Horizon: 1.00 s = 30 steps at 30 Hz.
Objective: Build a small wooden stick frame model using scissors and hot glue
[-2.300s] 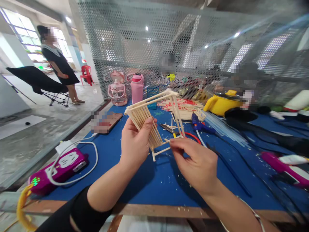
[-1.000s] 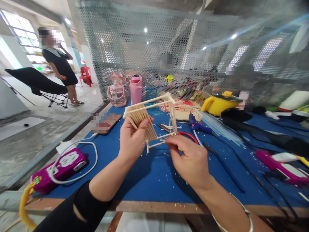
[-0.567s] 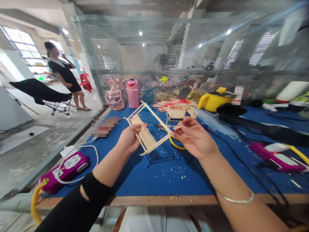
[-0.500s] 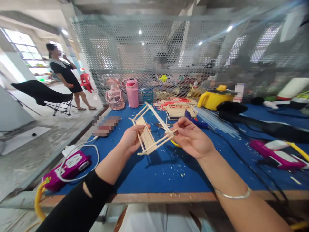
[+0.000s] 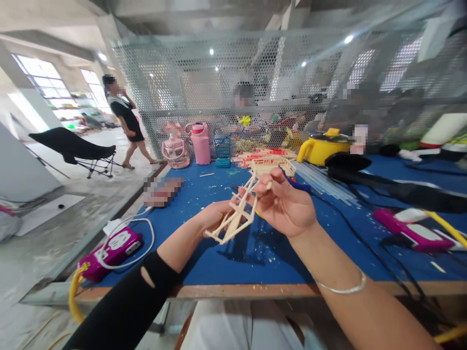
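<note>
A small frame of pale wooden sticks (image 5: 236, 219) is held tilted above the blue table, its near end pointing down to the left. My left hand (image 5: 215, 216) grips its left side, fingers partly hidden behind the sticks. At the upper right end, my right hand (image 5: 284, 201) has its fingers bent round the sticks, thumb and forefinger close together. Behind it, a second stick-built piece (image 5: 290, 168) lies beside a pile of red and pale sticks (image 5: 260, 156).
Clear rods (image 5: 324, 182) and a yellow pot (image 5: 323, 149) are at the back right. Two pink bottles (image 5: 200, 146) stand back left. Purple power strips (image 5: 113, 253) with cables lie on both sides. A person (image 5: 126, 116) is beyond the table.
The stick frame has been turned, so its slatted panel now shows nearly edge-on. Both hands have shifted with it. The person beyond the table has moved right in view.
</note>
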### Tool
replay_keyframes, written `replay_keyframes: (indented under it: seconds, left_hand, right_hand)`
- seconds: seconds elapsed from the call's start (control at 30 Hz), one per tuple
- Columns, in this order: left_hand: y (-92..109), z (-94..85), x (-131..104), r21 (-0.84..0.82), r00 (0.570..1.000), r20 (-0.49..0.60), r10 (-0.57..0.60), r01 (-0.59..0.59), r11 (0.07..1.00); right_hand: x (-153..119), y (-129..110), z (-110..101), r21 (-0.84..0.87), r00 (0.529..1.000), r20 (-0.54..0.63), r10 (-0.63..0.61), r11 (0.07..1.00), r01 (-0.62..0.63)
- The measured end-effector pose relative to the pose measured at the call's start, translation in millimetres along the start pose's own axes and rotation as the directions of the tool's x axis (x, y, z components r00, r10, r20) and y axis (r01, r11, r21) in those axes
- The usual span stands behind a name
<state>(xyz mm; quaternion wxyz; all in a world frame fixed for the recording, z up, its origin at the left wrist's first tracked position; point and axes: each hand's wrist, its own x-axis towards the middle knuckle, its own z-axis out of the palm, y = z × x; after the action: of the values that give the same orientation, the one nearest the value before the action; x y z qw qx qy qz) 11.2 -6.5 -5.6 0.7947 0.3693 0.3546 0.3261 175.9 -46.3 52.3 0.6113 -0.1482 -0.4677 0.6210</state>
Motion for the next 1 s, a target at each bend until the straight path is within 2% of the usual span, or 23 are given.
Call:
replay_keyframes:
  seconds: [0.07, 0.1, 0.13, 0.17, 0.2, 0.23, 0.27, 0.3, 0.33, 0.37, 0.43, 0.5, 0.57, 0.67, 0.77, 0.9, 0.93, 1.0]
  left_hand:
    - [4, -4.8, -3, 0.02, 1.0, -0.019, -0.018, 0.018, 1.0]
    - [6, -6.9, -6, 0.027, 0.998, -0.068, 0.007, -0.005, 1.0]
    - [7, -8.6, -10, 0.037, 0.985, -0.158, 0.069, -0.064, 0.997]
    - [7, -10.0, -16, 0.067, 0.944, -0.281, 0.173, -0.161, 0.985]
    - [6, -11.0, -23, 0.128, 0.861, -0.404, 0.308, -0.28, 0.951]
    - [2, -11.6, -30, 0.228, 0.739, -0.497, 0.455, -0.395, 0.89]
    - [-3, -11.7, -38, 0.355, 0.605, -0.531, 0.594, -0.478, 0.804]
    - [-10, -11.4, -46, 0.477, 0.492, -0.5, 0.713, -0.53, 0.701]
    - [-17, -10.6, -53, 0.584, 0.439, -0.419, 0.795, -0.54, 0.606]
    - [-25, -9.5, -59, 0.679, 0.411, -0.344, 0.844, -0.513, 0.526]
    - [-37, -6.6, -67, 0.816, 0.395, -0.221, 0.892, -0.425, 0.391]
    - [-44, -4.0, -68, 0.887, 0.407, -0.154, 0.9, -0.344, 0.307]
    - [-45, -2.4, -64, 0.911, 0.409, -0.137, 0.902, -0.306, 0.277]
    - [-41, -1.5, -56, 0.911, 0.377, -0.15, 0.914, -0.308, 0.276]
    - [-36, -0.8, -53, 0.897, 0.346, -0.138, 0.928, -0.354, 0.265]
    - [-15, -0.9, -59, 0.786, 0.312, -0.131, 0.941, -0.546, 0.291]
    - [-6, -1.3, -62, 0.738, 0.325, -0.137, 0.936, -0.596, 0.315]
    - [14, -2.1, -68, 0.643, 0.396, -0.148, 0.906, -0.658, 0.393]
  right_hand:
    - [7, -1, 10, 0.004, 0.998, -0.048, -0.037, 0.999, 0.037]
    - [11, -1, 15, 0.017, 0.996, -0.077, -0.05, 0.999, 0.052]
    - [15, 0, 20, 0.028, 0.992, -0.109, -0.058, 0.998, 0.061]
    - [19, 0, 25, 0.033, 0.988, -0.141, -0.063, 0.997, 0.068]
    - [22, 1, 28, 0.029, 0.982, -0.175, -0.069, 0.997, 0.075]
    - [25, 2, 31, 0.013, 0.976, -0.206, -0.076, 0.997, 0.08]
    - [27, 4, 34, -0.012, 0.969, -0.232, -0.084, 0.996, 0.083]
    - [28, 6, 36, -0.038, 0.962, -0.256, -0.09, 0.996, 0.083]
    - [29, 7, 37, -0.058, 0.956, -0.281, -0.09, 0.995, 0.076]
    - [30, 9, 38, -0.067, 0.948, -0.307, -0.084, 0.996, 0.066]
    - [30, 11, 41, -0.052, 0.931, -0.36, -0.057, 0.998, 0.041]
    - [30, 11, 45, -0.013, 0.916, -0.399, -0.033, 0.999, 0.03]
    - [29, 7, 49, 0.019, 0.911, -0.412, -0.014, 1.0, 0.024]
    - [30, -2, 54, 0.068, 0.914, -0.404, 0.032, 0.998, -0.006]
    - [30, -12, 54, 0.129, 0.915, -0.397, 0.067, 0.991, -0.016]
    - [16, -30, 49, 0.172, 0.909, -0.361, 0.207, 0.973, -0.154]
    - [9, -36, 46, 0.149, 0.911, -0.338, 0.235, 0.969, -0.195]
    - [-8, -47, 42, 0.043, 0.931, -0.294, 0.218, 0.976, -0.215]
